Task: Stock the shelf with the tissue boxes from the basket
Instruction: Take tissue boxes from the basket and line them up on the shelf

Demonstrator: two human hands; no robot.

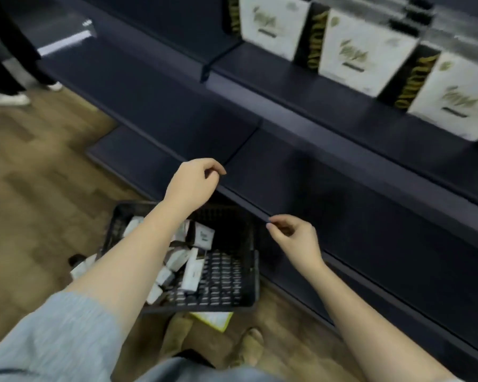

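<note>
A black plastic basket (232,271) stands on the floor in front of the dark shelf unit, with several white and black tissue boxes (195,271) lying jumbled in its left half. On the upper shelf (301,86), three white tissue boxes (367,53) with black sides stand in a row at the right. My left hand (193,183) hovers above the basket by the edge of the middle shelf (301,183), fingers curled and holding nothing. My right hand (295,238) is at that shelf's front edge, fingers loosely curled and empty.
The floor is wood-patterned. A yellow-edged paper (213,319) lies under the basket's near rim, next to my feet (250,346). Another person's legs and white shoes (9,99) stand at the far left. A lower shelf (130,153) juts out left of the basket.
</note>
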